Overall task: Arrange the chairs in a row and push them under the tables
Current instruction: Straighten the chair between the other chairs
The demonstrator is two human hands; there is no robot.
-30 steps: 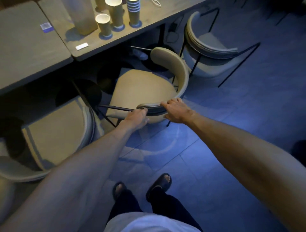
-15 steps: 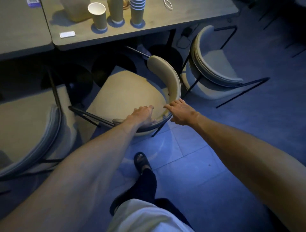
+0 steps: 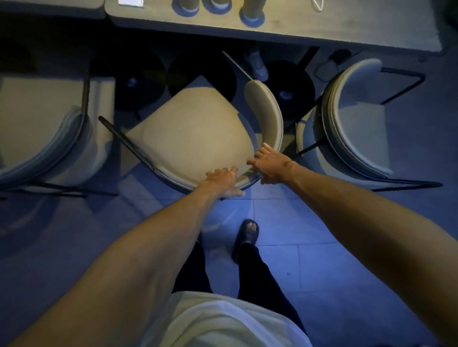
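Observation:
A beige middle chair with a curved backrest stands turned at an angle, its seat front pointing up-left toward the table. My left hand grips the near part of the backrest rim. My right hand lies on the rim just to the right, fingers spread over it. A left chair and a right chair flank it, both facing the table.
Paper cups and a white card stand on the table edge. Round black table bases sit under it. Someone's shoe shows beneath the table. My sandalled foot stands on the tiled floor.
The middle chair has moved closer to the table and sits more between its neighbours. I have stepped forward, and both hands have stayed on the backrest.

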